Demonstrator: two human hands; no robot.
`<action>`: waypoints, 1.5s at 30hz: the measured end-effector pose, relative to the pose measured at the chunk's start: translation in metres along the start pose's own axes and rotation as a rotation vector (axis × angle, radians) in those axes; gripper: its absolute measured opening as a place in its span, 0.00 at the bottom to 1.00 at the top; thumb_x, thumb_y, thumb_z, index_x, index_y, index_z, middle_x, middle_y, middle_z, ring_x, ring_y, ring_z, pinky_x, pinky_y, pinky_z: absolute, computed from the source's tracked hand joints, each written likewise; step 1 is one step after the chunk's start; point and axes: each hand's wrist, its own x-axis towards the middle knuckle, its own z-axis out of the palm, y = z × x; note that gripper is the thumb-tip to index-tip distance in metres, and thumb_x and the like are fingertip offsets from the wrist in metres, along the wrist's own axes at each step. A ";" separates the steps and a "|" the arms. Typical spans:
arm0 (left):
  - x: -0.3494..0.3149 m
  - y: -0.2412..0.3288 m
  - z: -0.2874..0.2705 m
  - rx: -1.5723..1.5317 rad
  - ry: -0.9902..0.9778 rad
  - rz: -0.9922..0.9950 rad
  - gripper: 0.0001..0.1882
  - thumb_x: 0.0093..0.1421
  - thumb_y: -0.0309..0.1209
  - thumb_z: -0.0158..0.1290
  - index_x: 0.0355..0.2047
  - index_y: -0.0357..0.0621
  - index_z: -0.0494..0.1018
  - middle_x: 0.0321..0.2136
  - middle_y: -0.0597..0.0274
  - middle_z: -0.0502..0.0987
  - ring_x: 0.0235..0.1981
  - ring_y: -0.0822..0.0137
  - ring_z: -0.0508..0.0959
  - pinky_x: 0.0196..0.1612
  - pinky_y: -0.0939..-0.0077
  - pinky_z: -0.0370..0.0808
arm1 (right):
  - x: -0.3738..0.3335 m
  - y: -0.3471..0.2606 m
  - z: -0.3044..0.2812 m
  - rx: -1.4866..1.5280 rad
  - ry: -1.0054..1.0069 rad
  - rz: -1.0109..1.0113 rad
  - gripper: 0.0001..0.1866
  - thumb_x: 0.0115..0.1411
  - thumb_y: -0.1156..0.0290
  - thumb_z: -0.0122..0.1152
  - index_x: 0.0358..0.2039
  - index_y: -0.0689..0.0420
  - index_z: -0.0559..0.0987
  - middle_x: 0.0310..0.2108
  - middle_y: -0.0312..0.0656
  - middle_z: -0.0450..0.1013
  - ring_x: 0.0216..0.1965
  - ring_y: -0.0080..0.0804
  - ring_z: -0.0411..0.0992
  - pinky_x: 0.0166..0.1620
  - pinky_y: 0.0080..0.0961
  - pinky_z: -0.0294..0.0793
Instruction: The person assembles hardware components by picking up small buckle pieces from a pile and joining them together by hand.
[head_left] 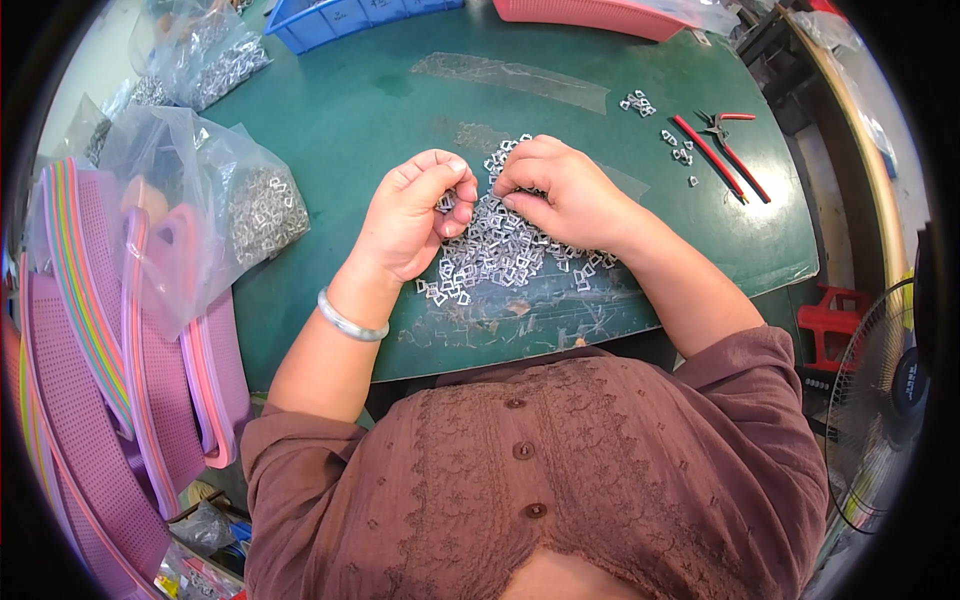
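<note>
A heap of small silvery metal frame-shaped pieces lies on the green tabletop in front of me. My left hand is curled closed at the heap's left side, with a bit of silvery metal showing between its fingers; how many pieces it holds is hidden. On the right, my right hand reaches over the heap, palm down. Its thumb and fingers are bent together at the pieces, and whatever lies between the fingertips is too small to make out.
Small groups of similar pieces lie at the right, beside red-handled pliers and a red pen-like stick. A clear bag of pieces and purple baskets stand left. Blue and pink trays sit far back; a fan stands right.
</note>
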 end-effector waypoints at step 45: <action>0.000 0.006 -0.002 0.011 0.035 -0.056 0.06 0.51 0.22 0.43 0.30 0.37 0.68 0.25 0.60 0.72 0.24 0.73 0.72 0.25 0.85 0.69 | 0.003 -0.005 -0.002 0.454 -0.002 0.367 0.04 0.51 0.76 0.53 0.25 0.64 0.73 0.25 0.34 0.68 0.28 0.18 0.63 0.32 0.16 0.63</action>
